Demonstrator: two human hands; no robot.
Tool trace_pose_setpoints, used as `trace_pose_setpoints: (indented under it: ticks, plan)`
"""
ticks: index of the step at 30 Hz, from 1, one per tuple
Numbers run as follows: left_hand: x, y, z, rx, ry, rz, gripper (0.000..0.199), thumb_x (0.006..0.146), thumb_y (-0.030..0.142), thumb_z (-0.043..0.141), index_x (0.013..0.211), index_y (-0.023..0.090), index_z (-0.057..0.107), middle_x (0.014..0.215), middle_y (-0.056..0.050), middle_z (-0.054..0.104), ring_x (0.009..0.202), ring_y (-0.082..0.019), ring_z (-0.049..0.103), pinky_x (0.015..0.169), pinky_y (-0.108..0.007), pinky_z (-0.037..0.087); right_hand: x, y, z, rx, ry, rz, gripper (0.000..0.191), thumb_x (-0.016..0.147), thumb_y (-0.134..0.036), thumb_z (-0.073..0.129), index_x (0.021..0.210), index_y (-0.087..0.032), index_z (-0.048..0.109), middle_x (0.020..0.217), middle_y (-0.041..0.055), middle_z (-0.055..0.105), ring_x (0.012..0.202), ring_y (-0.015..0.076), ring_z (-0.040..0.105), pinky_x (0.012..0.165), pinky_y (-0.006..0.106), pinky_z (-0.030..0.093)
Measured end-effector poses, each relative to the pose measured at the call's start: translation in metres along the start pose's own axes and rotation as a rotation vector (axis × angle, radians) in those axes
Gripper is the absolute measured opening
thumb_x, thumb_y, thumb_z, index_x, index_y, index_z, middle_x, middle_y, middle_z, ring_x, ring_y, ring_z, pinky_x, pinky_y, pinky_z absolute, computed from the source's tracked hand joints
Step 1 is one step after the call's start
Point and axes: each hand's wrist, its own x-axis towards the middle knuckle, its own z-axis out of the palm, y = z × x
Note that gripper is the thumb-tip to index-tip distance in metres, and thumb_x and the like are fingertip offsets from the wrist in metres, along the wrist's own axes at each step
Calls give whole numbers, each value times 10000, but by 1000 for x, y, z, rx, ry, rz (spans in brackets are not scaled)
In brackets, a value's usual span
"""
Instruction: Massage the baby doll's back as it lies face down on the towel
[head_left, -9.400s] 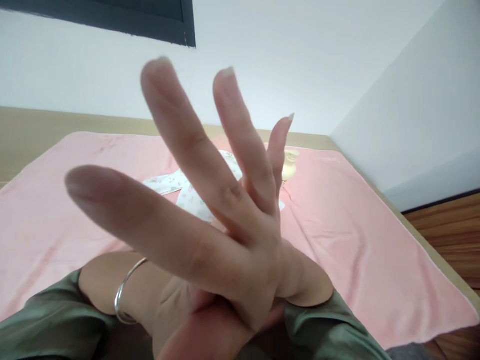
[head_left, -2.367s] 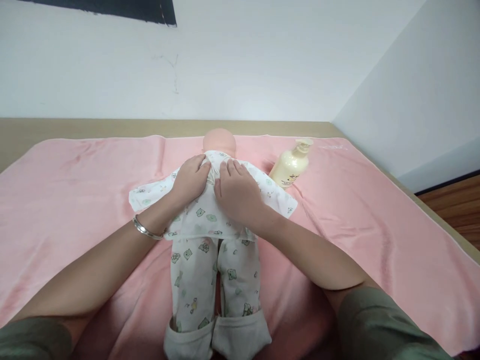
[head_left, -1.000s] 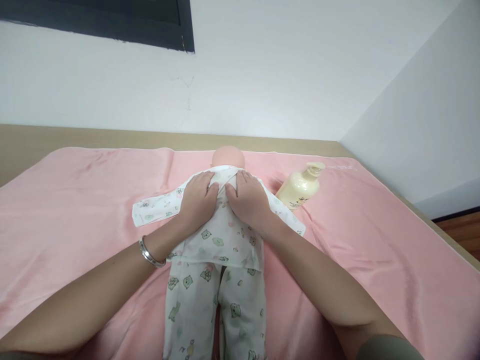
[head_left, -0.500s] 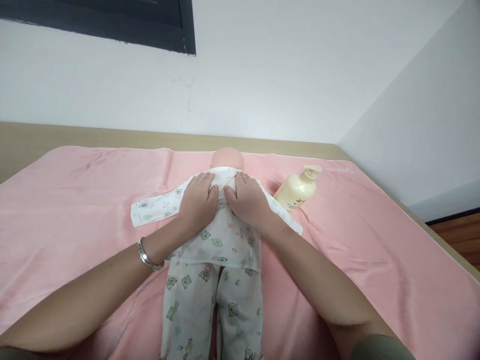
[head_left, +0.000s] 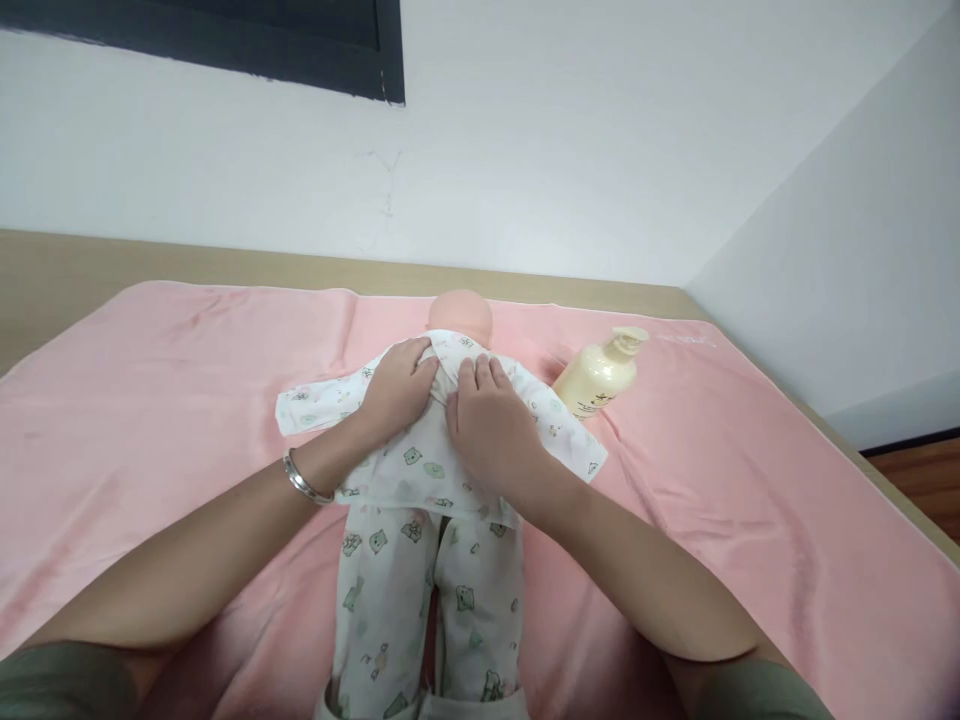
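A baby doll [head_left: 460, 312] lies with its bare head away from me, its face hidden. It is dressed in a white printed top [head_left: 420, 470] and matching trousers [head_left: 465, 600]. My left hand [head_left: 400, 388] rests on the left side of the top near the shoulder, fingers stretched forward. On the right side of the chest or back area lies my right hand [head_left: 495, 420], flat with its fingers extended. The cloth is creased between the two hands. A silver bangle [head_left: 304, 478] circles my left wrist.
A cream pump bottle [head_left: 598, 378] leans to the right of the doll's sleeve. Under everything spreads a pink blanket [head_left: 172, 470] on a wooden surface [head_left: 45, 290]. A white wall [head_left: 540, 150] stands behind, with a dark frame [head_left: 322, 50] at upper left.
My right hand has slid back toward me, down the doll's top. My left hand stays near the shoulder. The view has shifted slightly.
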Motion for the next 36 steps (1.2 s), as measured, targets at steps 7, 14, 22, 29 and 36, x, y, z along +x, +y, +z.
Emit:
trace_pose_setpoints:
  ticks: [7, 14, 22, 29, 36]
  plan:
    - [-40, 17, 24, 181, 150, 229, 548, 1031, 225, 280, 1447, 0, 557, 1544, -240, 583, 1505, -364, 487, 1316, -567, 351, 36, 29, -8, 223, 29, 116, 498, 1116, -317, 379, 1416, 21, 590, 1460, 254, 635, 1391, 369, 575, 1233, 497, 433]
    - [-12, 8, 6, 111, 36, 95, 384, 974, 256, 341, 1132, 124, 665, 1259, -215, 723, 1210, -363, 659, 1132, -565, 523, 11, 5, 6, 78, 121, 49, 607, 1106, -265, 360, 1581, 110, 408, 1625, 339, 456, 1566, 440, 408, 1303, 566, 350]
    - [-32, 16, 17, 210, 126, 202, 532, 1016, 221, 272, 1361, -8, 607, 1455, -271, 633, 1418, -380, 559, 1265, -579, 402, 29, 24, -6, 170, 20, 81, 602, 1116, -306, 380, 1535, 119, 464, 1589, 317, 510, 1539, 400, 453, 1316, 497, 349]
    - [-18, 12, 9, 124, 54, 104, 454, 969, 233, 360, 1257, 60, 666, 1365, -234, 679, 1325, -383, 604, 1215, -569, 448, 21, 10, 3, 76, 94, 130, 659, 1127, -357, 380, 1545, 150, 425, 1594, 366, 475, 1539, 457, 434, 1303, 544, 336]
    - [-13, 10, 7, 174, 79, 72, 441, 989, 223, 311, 1193, 61, 667, 1252, -249, 713, 1229, -383, 642, 1158, -570, 480, 19, 11, 3, 116, 71, 35, 588, 1092, -236, 332, 1552, 119, 427, 1611, 327, 474, 1548, 428, 417, 1302, 545, 340]
